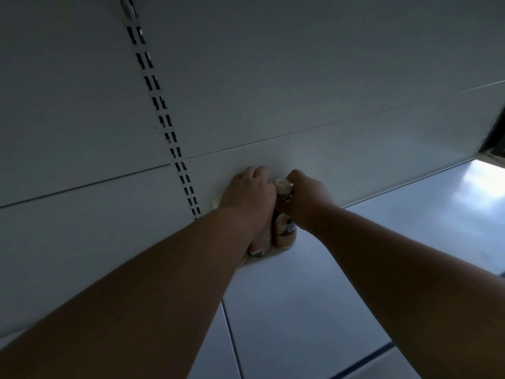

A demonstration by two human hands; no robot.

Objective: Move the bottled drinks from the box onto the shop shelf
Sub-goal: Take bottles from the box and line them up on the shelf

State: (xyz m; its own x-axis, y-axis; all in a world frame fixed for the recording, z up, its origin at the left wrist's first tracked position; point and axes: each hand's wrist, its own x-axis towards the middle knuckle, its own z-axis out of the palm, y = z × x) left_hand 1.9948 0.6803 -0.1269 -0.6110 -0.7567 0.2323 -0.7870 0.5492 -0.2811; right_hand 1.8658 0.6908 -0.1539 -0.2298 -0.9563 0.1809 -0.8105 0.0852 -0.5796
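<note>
Both arms reach fwd to the back of the white shop shelf (314, 283), where it meets the pale back panel (273, 77). Right hand (308, 199) is curled around the neck of a bottle (285, 233), fingers closed on it just under the cream cap (282, 184); the bottle stands upright w/ its base on the shelf, tan body w/ a dark label band, lettering only partly readable. Left hand (246, 192) lies palm-down over more bottles just left of it, fingers bent over their tops; whether it actually grips one can't be told, since the hand hides the caps. Under the left wrist, the lower part of a second bottle (258, 246) shows, touching the first; another pale cap (217, 202) pokes out at the hand's left edge. The group sits right against the back panel, just right of the slotted upright strip (164, 113) that runs diagonally up the panel. Shelf has a seam line (232, 332) between sections nearer the camera. Bright glare on the shelf at far right (481, 184). Lighting is dim, so colours & label detail are unclear. The box isn't in view.
</note>
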